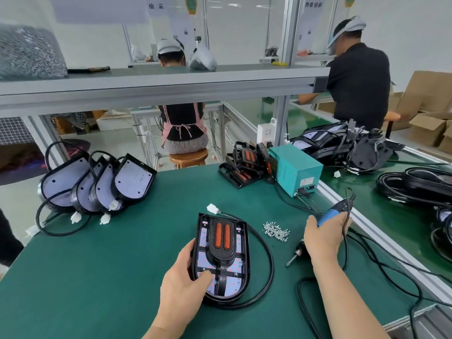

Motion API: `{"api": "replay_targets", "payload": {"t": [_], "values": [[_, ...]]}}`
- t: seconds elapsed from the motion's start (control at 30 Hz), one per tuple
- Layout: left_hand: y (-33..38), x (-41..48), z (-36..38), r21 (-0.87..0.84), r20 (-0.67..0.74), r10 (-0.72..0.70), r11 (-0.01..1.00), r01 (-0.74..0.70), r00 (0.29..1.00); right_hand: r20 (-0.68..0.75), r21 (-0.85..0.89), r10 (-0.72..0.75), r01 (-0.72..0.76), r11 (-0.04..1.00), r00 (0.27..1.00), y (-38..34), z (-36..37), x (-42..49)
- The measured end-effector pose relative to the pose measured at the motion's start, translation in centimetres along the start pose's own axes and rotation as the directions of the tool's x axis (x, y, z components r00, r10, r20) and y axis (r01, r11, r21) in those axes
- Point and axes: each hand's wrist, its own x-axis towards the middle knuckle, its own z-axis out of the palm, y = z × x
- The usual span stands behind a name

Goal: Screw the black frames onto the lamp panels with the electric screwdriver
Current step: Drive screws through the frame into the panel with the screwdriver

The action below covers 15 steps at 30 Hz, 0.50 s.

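— Where's the lamp panel (221, 287)?
— Flat on the green counter (97, 265), right in front of the person. The black frame (221, 253) sits on top of it, with two orange strips facing up.
— And the left hand (182, 277)?
— The forearm comes in from below. The thumb lies across the panel's lower-left face and the fingers curl round its left edge, so that grip is clamped on the panel.
— The right hand (322, 238)?
— It's off to the panel's right, apart from it. Its grip is wrapped round the blue electric screwdriver (331, 215). The bit slants down and to the left, with its tip low over the counter. A small heap of screws (276, 231) lies between the panel and that hand.
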Motion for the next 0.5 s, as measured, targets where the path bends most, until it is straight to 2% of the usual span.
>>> {"api": "replay_targets", "payload": {"t": [0.17, 0.4, 0.5], "values": [[0.1, 0.0, 0.0, -0.037, -0.050, -0.009, 0.999, 0.007, 0.999, 0.062, -0.111, 0.008, -0.001, 0.994, 0.998, 1.0, -0.8, -1.0], [0.2, -0.1, 0.0, -0.009, -0.109, 0.006, 1.000, -0.007, 0.994, 0.082, -0.285, -0.162, 0.179, 0.942, 0.983, 0.7, -1.4, -2.1], [0.3, -0.1, 0.0, -0.002, -0.124, 0.023, 1.000, -0.023, 0.992, 0.059, -0.318, -0.339, 0.340, 0.885, 0.939, -0.4, -1.2, -3.1]]}}
